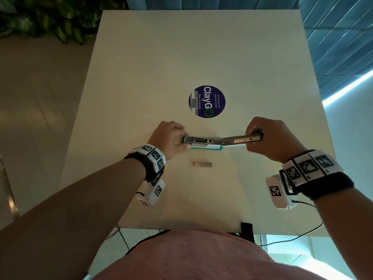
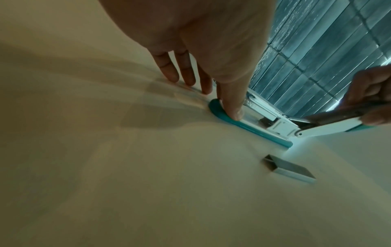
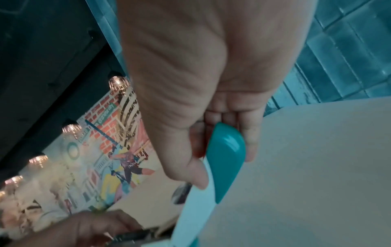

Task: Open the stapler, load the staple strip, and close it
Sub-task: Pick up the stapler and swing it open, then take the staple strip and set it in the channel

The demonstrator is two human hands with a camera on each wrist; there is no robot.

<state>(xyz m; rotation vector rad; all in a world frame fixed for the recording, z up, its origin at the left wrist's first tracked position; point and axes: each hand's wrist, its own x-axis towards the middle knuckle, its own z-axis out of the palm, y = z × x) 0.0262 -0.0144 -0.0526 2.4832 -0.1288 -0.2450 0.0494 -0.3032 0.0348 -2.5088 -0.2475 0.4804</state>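
A teal and white stapler [image 1: 203, 140] lies on the cream table [image 1: 181, 57], swung wide open. Its metal magazine [image 1: 201, 139] faces up. My left hand [image 1: 182, 138] pinches the stapler's left end, thumb [image 2: 232, 100] pressing on the teal base [image 2: 253, 128]. Over on the right, my right hand [image 1: 256, 139] grips the tip of the top cover [image 1: 238, 139], which is lifted a little off the table; its teal shell [image 3: 226, 155] sits between thumb and fingers. A short staple strip [image 1: 202, 164] [image 2: 289, 168] lies loose just in front of the stapler.
A round blue sticker [image 1: 206, 101] sits on the table behind the stapler. A black clamp [image 1: 246, 229] and cables [image 1: 298, 237] hang at the near edge. Leafy plants [image 1: 50, 19] stand past the far left corner.
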